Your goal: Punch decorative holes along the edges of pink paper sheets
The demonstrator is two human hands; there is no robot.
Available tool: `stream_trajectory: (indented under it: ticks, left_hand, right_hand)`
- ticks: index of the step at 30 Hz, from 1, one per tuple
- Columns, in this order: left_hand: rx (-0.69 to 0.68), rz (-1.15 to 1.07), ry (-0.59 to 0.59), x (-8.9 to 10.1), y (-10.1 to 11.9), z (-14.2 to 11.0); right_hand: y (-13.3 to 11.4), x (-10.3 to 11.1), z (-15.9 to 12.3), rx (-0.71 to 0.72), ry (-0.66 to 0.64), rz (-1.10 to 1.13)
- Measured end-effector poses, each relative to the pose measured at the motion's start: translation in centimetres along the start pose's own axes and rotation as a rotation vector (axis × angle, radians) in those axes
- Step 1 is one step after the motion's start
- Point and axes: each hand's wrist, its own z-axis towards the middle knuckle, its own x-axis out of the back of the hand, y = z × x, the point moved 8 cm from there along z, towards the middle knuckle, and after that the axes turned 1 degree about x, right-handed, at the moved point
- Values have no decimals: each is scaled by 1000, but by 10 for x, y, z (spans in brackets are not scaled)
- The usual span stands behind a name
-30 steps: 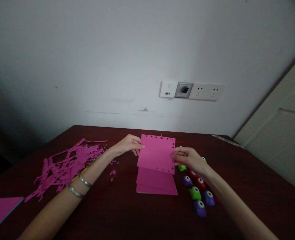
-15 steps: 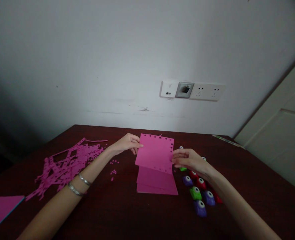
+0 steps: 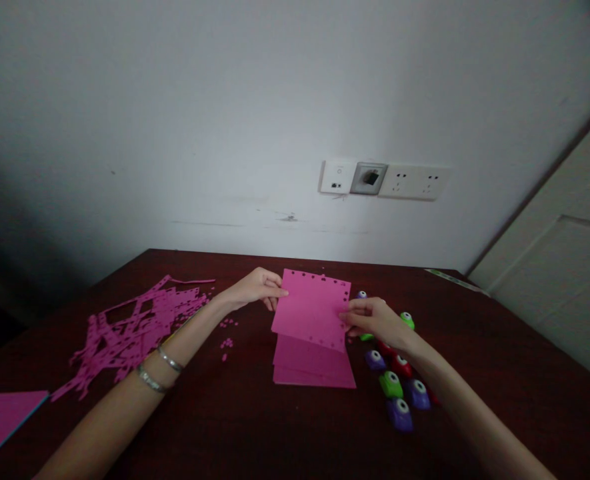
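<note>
A pink sheet of paper (image 3: 313, 305) is held up at a tilt between my hands. Small punched holes run along its top, right and lower edges. My left hand (image 3: 259, 288) pinches the sheet's left edge, thumb in front. On the opposite side, my right hand (image 3: 377, 319) grips the right edge between thumb and fingers. Below and partly behind the held sheet lie more pink sheets (image 3: 312, 368) on the table. Several small craft punches (image 3: 391, 384) in green, purple and red stand near my right hand and forearm, which hide some of them.
On the dark wooden table (image 3: 255, 427), a heap of punched pink paper strips (image 3: 135, 327) lies left of my left forearm. Tiny pink cutouts (image 3: 227, 343) are scattered nearby. A pink sheet (image 3: 5, 420) reaches in at the lower left. Wall sockets (image 3: 415, 182) are behind the table.
The held pink sheet has shifted slightly to the right and tilted a little. My right hand's fingers now overlap its right edge more. The things on the table stay put.
</note>
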Motion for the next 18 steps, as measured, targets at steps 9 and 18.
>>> stream_trajectory:
  ticks: [9,18]
  left_hand:
    - [19,6,5,4,-3,1]
    - [-7,-14,-12,4,-3,1]
  right_hand:
    - [-2,0,-5,-28,-63,46]
    - [1,5,-4,-65,35,73]
